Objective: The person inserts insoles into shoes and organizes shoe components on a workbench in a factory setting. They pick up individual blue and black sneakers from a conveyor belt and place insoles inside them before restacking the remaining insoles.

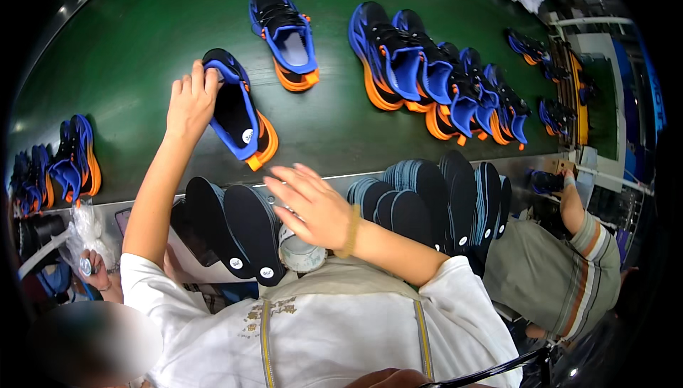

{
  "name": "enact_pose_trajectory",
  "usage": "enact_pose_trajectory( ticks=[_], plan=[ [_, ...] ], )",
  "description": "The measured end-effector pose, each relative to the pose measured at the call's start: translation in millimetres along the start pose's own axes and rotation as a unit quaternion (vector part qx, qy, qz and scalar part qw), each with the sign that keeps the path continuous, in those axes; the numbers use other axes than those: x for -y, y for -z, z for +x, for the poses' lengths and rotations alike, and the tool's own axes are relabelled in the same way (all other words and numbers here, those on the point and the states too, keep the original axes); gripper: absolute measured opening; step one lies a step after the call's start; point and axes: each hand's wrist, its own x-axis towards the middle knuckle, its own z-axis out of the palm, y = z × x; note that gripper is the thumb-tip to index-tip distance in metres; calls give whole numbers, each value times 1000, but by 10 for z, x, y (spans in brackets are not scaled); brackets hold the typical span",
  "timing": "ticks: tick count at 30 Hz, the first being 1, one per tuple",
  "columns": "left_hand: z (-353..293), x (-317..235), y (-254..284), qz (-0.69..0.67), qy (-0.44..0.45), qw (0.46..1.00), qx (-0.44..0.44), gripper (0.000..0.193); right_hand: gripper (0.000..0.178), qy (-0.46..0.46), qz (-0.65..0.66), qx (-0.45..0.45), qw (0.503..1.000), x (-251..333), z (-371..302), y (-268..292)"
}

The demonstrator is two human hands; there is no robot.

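A blue, black and orange sneaker [265,129] lies on the green work surface with its heel toward me. My left hand [192,102] grips its tongue and collar, fingers curled over the edge. Inside the sneaker shows a black insole [233,112] with a round white sticker near the heel. My right hand [306,202] hovers just below the heel, fingers stretched out and apart, holding nothing. Beside its fingertips stand black insoles [252,228] with white stickers. A second sneaker [287,39], pale grey inside, sits just beyond to the right.
A row of matching sneakers [437,78] stands to the right, with more sneakers [75,157] at the left. Several stacks of insoles [427,192] line the near metal edge. A round pale object [302,254] is below my right hand. Another person [551,267] works at the right.
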Motion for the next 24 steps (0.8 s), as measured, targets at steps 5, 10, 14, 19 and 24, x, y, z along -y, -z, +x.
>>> enact_pose_trajectory(
  ticks=[5, 10, 14, 19, 24],
  plan=[
    [-46, -219, 23, 164, -58, 981, 91, 26, 31, -115, -136, -78, 981, -108, -700, 878],
    [3, -148, 145, 182, -186, 965, 44, 32, 34, -401, -303, -60, 862, -496, -2012, 1300],
    [93, -50, 202, 56, -215, 971, 89, 29, 51, -418, -298, -22, 858, -333, -2352, 1093],
    [88, 7, 281, -128, -102, 977, 137, 20, 58, -407, -321, -57, 853, -283, -2462, 895],
    [357, -64, 680, -485, 144, 846, 168, 8, 61, -473, -239, -69, 845, -365, -2468, 999]
  ],
)
